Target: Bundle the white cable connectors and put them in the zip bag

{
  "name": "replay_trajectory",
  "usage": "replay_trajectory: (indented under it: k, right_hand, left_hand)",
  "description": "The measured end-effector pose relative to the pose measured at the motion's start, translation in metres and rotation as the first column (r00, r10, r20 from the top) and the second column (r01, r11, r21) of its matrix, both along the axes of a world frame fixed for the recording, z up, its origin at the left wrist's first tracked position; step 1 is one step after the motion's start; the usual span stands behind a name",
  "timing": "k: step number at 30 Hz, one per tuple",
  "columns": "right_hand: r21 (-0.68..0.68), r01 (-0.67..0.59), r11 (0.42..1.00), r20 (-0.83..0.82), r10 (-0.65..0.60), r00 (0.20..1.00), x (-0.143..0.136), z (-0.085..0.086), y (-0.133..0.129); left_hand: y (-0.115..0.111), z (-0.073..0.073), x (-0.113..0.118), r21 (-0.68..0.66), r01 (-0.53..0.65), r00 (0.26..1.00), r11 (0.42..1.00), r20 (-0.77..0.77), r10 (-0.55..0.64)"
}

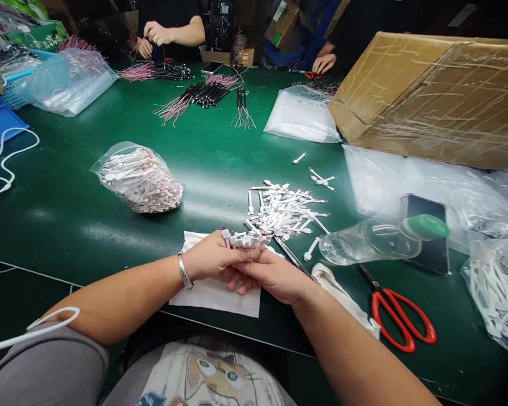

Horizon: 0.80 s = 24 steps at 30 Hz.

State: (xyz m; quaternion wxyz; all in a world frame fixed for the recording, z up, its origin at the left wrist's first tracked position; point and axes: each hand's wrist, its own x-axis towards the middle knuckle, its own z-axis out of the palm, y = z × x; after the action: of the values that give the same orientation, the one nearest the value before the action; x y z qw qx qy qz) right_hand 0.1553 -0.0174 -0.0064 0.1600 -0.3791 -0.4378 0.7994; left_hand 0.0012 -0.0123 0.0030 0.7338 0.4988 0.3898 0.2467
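Observation:
Together my left hand (214, 256) and my right hand (275, 273) grip a small bunch of short white cables with connectors (245, 241). The thumbs meet below the connectors, and the fingers curl beneath. Under both hands lies a white sheet (237, 304). Just beyond them spreads a loose pile of similar white cables (283, 208), with a few strays to its right. A metal tool, perhaps tweezers (290, 252), sits by my right hand, partly hidden. A bag full of white cables (139, 177) rests to the left.
On the right are a plastic bottle with a green cap (368, 241), red-handled scissors (400, 318), a dark phone-like slab (427, 225), a white cloth (342, 299) and a large cardboard box (406, 96). Across the table, co-workers' hands (158, 35) work near black-and-pink wire bundles (211, 93).

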Motion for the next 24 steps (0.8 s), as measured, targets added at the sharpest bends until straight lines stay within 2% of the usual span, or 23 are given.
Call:
replay_trajectory:
  k: [3, 11, 16, 19, 24]
  right_hand:
    - [-0.020, 0.009, 1.000, 0.013, -0.009, 1.000, -0.0030, 0.0006, -0.0018]
    - [-0.183, 0.113, 0.977, -0.116, -0.136, 0.984, -0.0056, 0.0030, -0.0028]
    - [-0.197, 0.193, 0.961, -0.141, -0.223, 0.965, -0.0072, -0.0022, -0.0044]
    - [-0.204, 0.220, 0.954, -0.164, -0.255, 0.953, -0.0088, -0.0049, -0.0058]
    - [-0.212, 0.224, 0.951, -0.164, -0.261, 0.951, -0.0087, -0.0050, -0.0059]
  left_hand:
    - [0.0005, -0.0010, 0.0003, 0.015, -0.009, 1.000, 1.000, -0.002, 0.009]
    - [0.0006, -0.0080, 0.0009, -0.083, -0.085, 0.995, 0.993, 0.044, 0.089]
    - [0.0009, -0.0065, 0.0019, -0.093, -0.146, 0.986, 0.985, 0.070, 0.153]
    - [0.0015, -0.0068, 0.0023, -0.131, -0.144, 0.980, 0.981, 0.117, 0.160]
    - [0.0021, -0.0086, 0.0019, -0.138, -0.150, 0.978, 0.979, 0.122, 0.167]
